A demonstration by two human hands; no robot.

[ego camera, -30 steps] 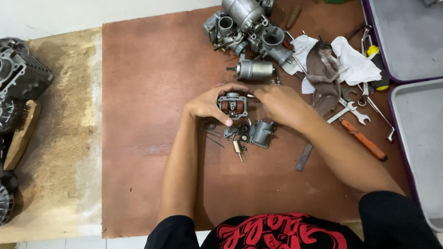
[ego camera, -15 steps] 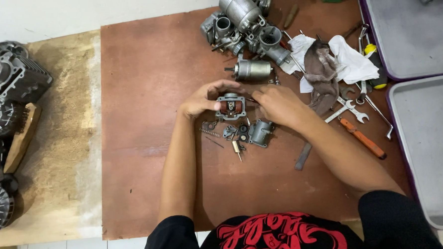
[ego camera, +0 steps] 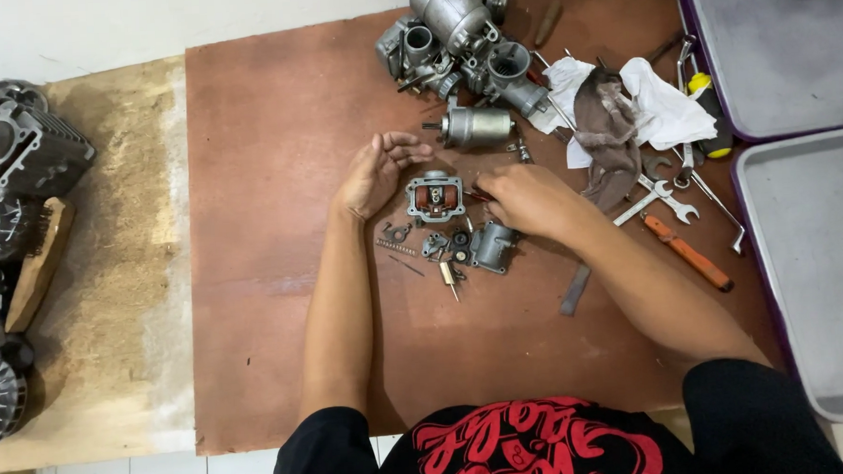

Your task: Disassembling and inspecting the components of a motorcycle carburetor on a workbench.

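Far out to the left of both hands, dark engine castings (ego camera: 15, 155) sit on the pale board, with a wooden block (ego camera: 39, 263) below them. The left hand (ego camera: 376, 173) rests on the brown mat with its palm turned up and fingers loosely curled, holding nothing. Just to its right, between the two hands, lies the square carburetor body (ego camera: 435, 197), its reddish inside facing up, with small springs and fittings (ego camera: 398, 238) below the left wrist. The right hand (ego camera: 524, 199) lies knuckles up just right of that body, fingers bent down at its edge; whether they pinch anything I cannot tell. A float bowl (ego camera: 491, 246) lies just under this hand. Beyond it, a small cylindrical motor (ego camera: 474, 128); to its right, rags (ego camera: 625, 114), wrenches (ego camera: 657, 201) and an orange-handled screwdriver (ego camera: 689, 254).
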